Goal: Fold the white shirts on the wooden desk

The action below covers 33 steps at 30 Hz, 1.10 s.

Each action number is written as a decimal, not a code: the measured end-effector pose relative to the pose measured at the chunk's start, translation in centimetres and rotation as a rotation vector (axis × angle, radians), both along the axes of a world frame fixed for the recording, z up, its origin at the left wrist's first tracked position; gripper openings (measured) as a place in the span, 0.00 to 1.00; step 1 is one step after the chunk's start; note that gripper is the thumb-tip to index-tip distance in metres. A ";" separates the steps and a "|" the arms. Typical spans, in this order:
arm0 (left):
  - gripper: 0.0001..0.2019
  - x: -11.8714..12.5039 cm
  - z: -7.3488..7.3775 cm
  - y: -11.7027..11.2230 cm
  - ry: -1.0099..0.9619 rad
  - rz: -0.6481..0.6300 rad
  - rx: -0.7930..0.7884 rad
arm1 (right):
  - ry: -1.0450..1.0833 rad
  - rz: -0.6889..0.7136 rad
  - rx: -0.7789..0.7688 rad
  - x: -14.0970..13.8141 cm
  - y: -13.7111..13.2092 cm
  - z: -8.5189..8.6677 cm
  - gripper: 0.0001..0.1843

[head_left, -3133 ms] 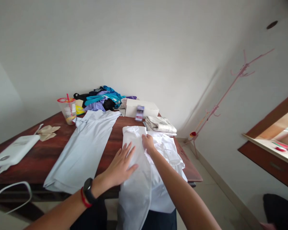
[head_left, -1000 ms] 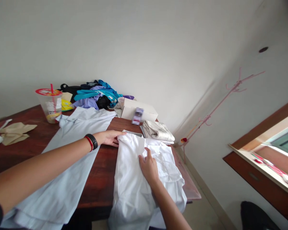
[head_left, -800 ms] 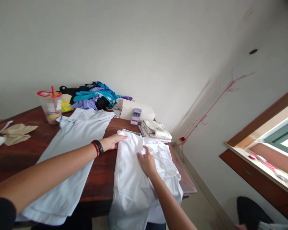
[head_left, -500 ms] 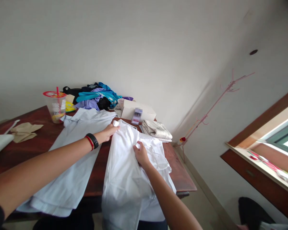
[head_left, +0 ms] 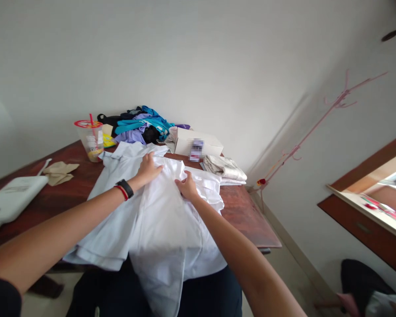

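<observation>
A white shirt lies partly over a pale blue shirt on a dark wooden table, its lower end hanging off the near edge. My left hand, a black band and a red cord on its wrist, is closed on the white shirt's top left corner. My right hand pinches the same shirt near its collar, a little to the right.
At the back stand a plastic cup with a red lid and straw, a heap of coloured clothes, a white box and folded pale cloth. A beige cloth and a white device lie left. A pink coat stand leans by the wall.
Both hands have gripped the white shirt and dragged it left, from bare table onto the pale blue shirt. Earlier they were pressing it flat.
</observation>
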<state>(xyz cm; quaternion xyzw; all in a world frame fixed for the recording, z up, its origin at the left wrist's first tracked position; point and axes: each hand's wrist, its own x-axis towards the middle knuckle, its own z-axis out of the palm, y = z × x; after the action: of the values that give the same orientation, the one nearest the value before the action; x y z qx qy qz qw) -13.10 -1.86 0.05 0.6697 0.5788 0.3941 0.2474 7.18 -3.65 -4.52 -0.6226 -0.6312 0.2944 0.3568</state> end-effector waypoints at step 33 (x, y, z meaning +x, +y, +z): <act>0.19 1.6 -1.6 -19.1 0.704 -1.130 0.240 | 0.145 0.153 -0.152 12.0 -18.7 1.1 0.15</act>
<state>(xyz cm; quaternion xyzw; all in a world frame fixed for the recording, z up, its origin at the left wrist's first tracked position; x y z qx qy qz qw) -11.55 -20.98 -1.59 0.9807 0.1380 0.0239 0.1361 19.17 -22.38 -3.45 -0.5752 -0.6252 0.4117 0.3298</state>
